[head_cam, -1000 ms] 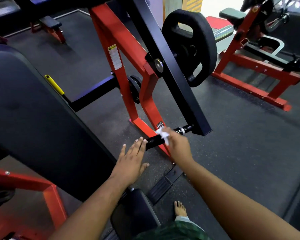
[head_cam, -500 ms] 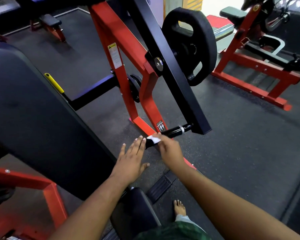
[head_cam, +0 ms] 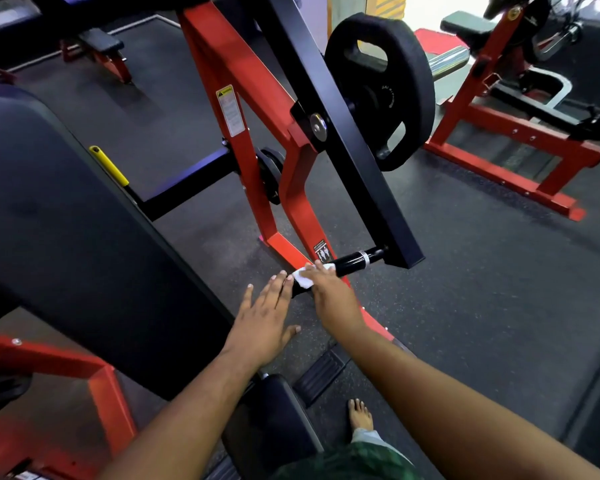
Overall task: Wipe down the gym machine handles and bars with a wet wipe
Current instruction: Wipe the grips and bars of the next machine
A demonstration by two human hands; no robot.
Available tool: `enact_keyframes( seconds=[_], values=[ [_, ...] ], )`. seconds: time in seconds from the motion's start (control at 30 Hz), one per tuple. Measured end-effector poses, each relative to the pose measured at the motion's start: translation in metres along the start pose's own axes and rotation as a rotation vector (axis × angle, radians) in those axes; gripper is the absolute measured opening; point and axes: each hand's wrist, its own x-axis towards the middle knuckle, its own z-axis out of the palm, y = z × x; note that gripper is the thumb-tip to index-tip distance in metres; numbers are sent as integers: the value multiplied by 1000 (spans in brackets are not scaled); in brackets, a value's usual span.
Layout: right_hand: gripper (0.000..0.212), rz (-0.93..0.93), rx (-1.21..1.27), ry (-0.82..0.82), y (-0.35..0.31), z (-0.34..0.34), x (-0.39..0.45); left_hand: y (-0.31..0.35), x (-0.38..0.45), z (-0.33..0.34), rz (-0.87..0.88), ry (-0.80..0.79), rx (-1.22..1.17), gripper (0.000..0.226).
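Right hand (head_cam: pixel 331 299) pressing a white wet wipe (head_cam: pixel 303 277) onto the near end of the black handle (head_cam: pixel 347 263), its grip closed over wipe and bar. The handle projects from the foot of the black lever arm (head_cam: pixel 340 126), which carries a black weight plate (head_cam: pixel 388 88) and pivots on the red frame (head_cam: pixel 253 109). Left hand (head_cam: pixel 267 318) open and flat, fingers spread, fingertips just beside the wipe, holding nothing. A black back pad (head_cam: pixel 70 244) fills the left; a bare foot (head_cam: pixel 361 415) rests on the rubber floor (head_cam: pixel 482 289).
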Motion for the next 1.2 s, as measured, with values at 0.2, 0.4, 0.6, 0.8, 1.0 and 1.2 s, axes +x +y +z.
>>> enact_keyframes(
  seconds=[0.2, 0.4, 0.6, 0.8, 1.0, 1.2],
  values=[
    [42, 151, 268, 314, 14, -47, -1, 1, 2, -7, 3, 26, 31, 95],
    [43, 243, -139, 90, 45, -51, 21, 5, 14, -5, 4, -25, 83, 93],
    [50, -53, -84, -102, -8, -10, 1, 1, 9, 1, 2, 14, -10, 104],
    [36, 88, 234, 253, 6, -40, -17, -7, 3, -1, 1, -30, -21, 102],
    [55, 227, -56, 149, 39, -24, 3, -4, 4, -4, -2, -25, -2, 97],
    [57, -29, 181, 112, 5, 14, -34, -4, 6, -5, 3, -22, 34, 98]
  ],
)
